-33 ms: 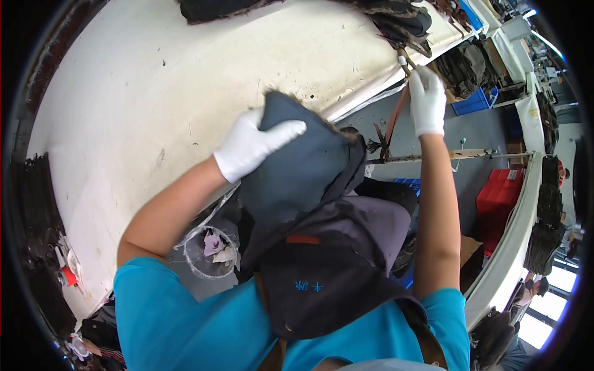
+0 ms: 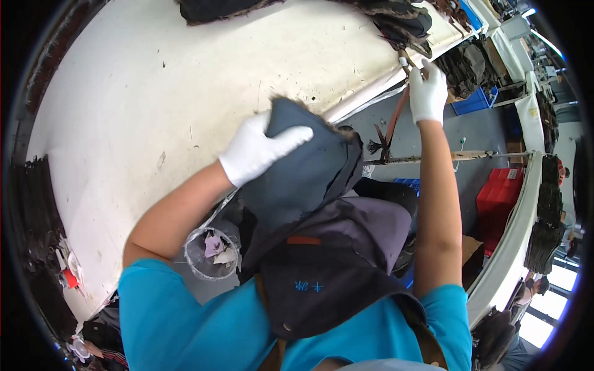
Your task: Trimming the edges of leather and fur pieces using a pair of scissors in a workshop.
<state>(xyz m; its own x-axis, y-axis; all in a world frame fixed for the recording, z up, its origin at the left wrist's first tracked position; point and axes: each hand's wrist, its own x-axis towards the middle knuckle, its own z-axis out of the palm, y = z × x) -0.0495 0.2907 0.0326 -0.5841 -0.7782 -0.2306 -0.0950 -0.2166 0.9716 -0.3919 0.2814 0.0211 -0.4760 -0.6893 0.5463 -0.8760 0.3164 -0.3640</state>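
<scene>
My left hand (image 2: 263, 148), in a white glove, grips a dark blue-grey fabric piece (image 2: 297, 164) with brown fur along its edge. The thumb lies across its face and the fingers are hidden underneath. The piece rests over my lap against the table edge. My right hand (image 2: 429, 96), also gloved, is raised at the far right beside a brown stick-like thing with a white band (image 2: 404, 62) at the table's edge. Its fingers are curled, with a small brownish bit between them that I cannot make out.
The pale table (image 2: 154, 93) carries dark fur-edged pieces (image 2: 402, 25) at the far side. A clear-lined bin (image 2: 213, 253) with scraps stands below its near edge. Reddish strips (image 2: 393, 123) hang at the right. Red crates (image 2: 500, 201) and a blue crate (image 2: 476, 101) stand further right.
My right hand has drawn slightly away from the stick-like thing, its fingers a little differently bent. My left hand and the fabric piece have shifted slightly right and nearer me.
</scene>
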